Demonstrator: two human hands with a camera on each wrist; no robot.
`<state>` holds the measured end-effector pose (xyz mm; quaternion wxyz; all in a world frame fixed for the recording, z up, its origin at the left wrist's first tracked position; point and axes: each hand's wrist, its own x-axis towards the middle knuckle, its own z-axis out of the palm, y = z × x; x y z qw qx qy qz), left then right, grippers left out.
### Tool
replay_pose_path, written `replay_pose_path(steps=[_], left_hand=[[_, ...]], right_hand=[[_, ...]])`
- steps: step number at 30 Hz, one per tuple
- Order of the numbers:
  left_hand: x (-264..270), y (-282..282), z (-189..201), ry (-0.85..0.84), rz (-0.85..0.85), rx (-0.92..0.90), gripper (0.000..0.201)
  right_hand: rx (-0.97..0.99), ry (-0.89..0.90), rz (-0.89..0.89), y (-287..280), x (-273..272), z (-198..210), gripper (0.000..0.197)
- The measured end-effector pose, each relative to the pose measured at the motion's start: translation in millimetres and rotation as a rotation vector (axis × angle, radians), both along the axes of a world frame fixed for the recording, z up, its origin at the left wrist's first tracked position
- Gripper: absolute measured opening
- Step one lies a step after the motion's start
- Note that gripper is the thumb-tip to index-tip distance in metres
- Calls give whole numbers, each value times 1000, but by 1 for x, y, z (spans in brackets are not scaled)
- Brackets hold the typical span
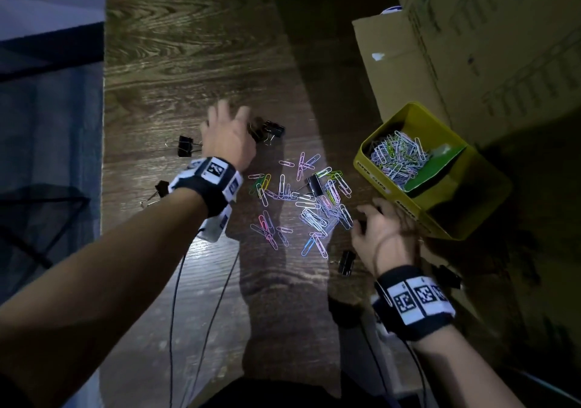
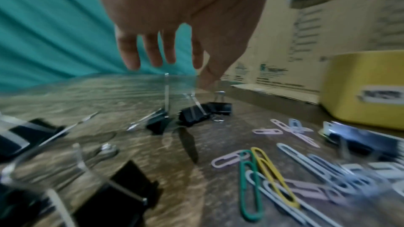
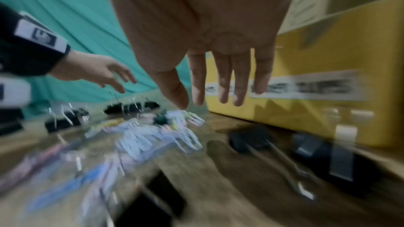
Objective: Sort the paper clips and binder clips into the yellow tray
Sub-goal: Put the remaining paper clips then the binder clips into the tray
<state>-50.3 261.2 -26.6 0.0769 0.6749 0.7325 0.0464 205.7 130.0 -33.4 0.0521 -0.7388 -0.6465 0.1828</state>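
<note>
Yellow tray: right of pile, long axis diagonal, holding paper clips.
Paper clips: loose on table, pointing every way.
Binder clips: far side, beneath left hand, fingers spread, empty.
Right hand: fingers apart, empty, beside tray.

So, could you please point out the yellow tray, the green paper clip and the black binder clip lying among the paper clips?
yellow tray (image 1: pixel 374 168), head view, near wall.
green paper clip (image 2: pixel 244 187), left wrist view, left wire.
black binder clip (image 1: pixel 315 185), head view, body.
</note>
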Motion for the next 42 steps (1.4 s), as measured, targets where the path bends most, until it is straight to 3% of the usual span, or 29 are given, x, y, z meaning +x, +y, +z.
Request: replay_pose_path(steps=[3,6,10,13,16,20,24,30,36,38,42], left_hand=[[26,-11,-6,-83,-308,55,44],[47,-17,-23,-194,-623,-144,53],[51,-18,-39,-66,-632,-440,52],[39,-28,-49,-67,-663,-439,52],[25,-52,-56,-143,-666,-389,50],[19,-87,-66,-128,-721,-334,48],[50,-64,-54,-195,-611,-310,52],[113,-38,-44,40,-792,-535,56],[94,-74,-53,86,-844,-441,51],[84,-88,-51,4,-802,-386,50],[98,-113,-36,-403,-693,-263,60]], right_hand=[[-51,152,172,25,-27,5,42],[-47,73,424,49,-49,-1,58],[-117,-68,550,61,-54,-13,48],[-94,-41,561,56,-42,-19,43],[-129,44,467,45,-24,-15,41],[-17,195,184,22,7,-5,37],[-56,249,-21,-2,30,-11,34],[-94,201,-164,-8,25,-6,44],[-108,531,-343,-4,19,-20,53],[-100,623,-381,-4,18,-22,51],[-89,806,-477,1,13,-19,42]])
